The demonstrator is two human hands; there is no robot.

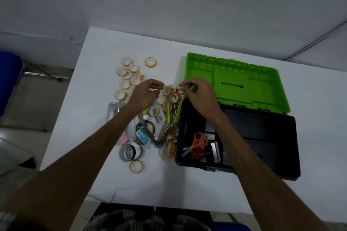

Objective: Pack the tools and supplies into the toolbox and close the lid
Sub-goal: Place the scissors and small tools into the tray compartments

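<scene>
The toolbox stands on the right of the white table (90, 118): black base (281, 155), green lid (234, 80) swung open behind it. Orange scissors (201, 140), a dark red item (198, 153) and a silver tool (215, 150) lie in the base. Between my hands is a cluster of small tape rolls (171, 93). My left hand (148, 93) hovers at its left side, fingers curved, fingertips touching a roll. My right hand (197, 93) reaches in from the right with curled fingertips at the rolls; a grip is not discernible.
More small tape rolls (125, 75) lie scattered at the back left. Nearer me are a clear plastic case (112, 112), yellow-handled tools (168, 112), a blue-green box (143, 137), big grey and black tape rolls (129, 153) and one more roll (136, 166). A blue chair (7, 80) stands left.
</scene>
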